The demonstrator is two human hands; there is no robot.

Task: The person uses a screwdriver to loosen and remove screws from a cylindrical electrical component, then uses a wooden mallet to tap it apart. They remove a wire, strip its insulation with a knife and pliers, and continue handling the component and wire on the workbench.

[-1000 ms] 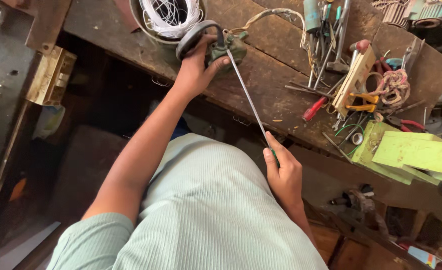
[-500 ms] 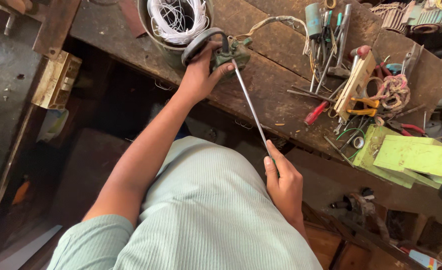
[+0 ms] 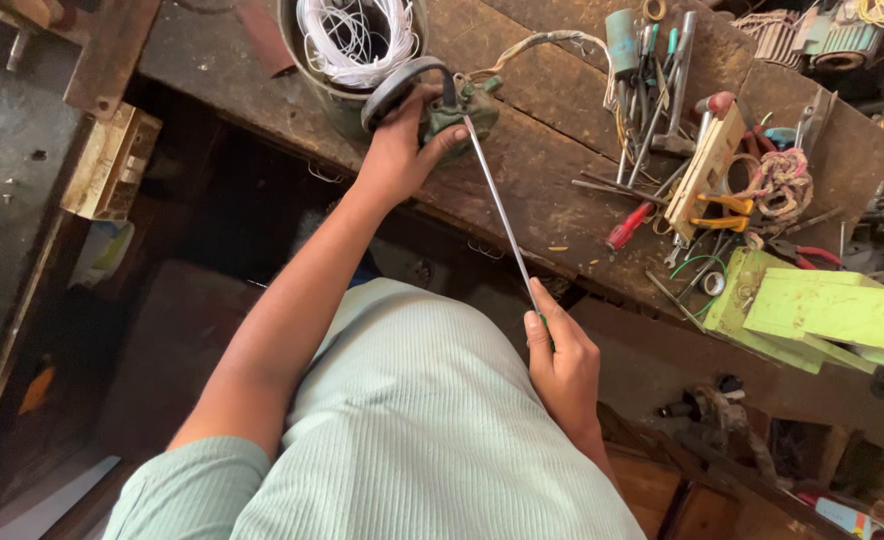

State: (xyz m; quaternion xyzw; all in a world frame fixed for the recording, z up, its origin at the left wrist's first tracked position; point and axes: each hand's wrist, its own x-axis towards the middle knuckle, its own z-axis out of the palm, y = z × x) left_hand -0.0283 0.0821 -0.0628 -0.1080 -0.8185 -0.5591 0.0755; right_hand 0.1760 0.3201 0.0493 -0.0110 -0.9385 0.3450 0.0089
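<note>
Change: the left hand and the green part it grips sit slightly lower on the workbench than half a second ago; the right hand has barely shifted.
Green part: one small greenish metal body at the bench's near edge, just beside a round can of white wire; its exact shape is hard to make out under the fingers.
Rod: one thin metal rod runs slanting from the green part down to the right hand; its lower end is hidden in the fist.
Left hand: arm stretched forward, fingers clasped round the green part and a dark curved piece above it.
Right hand: held close to the body, fingers closed around the rod's lower end, thumb along it.
Other tools: a heap of pliers and screwdrivers lies well to the right, too tangled to count; beyond it one light-green wooden block, cut off at the frame edge.
</note>
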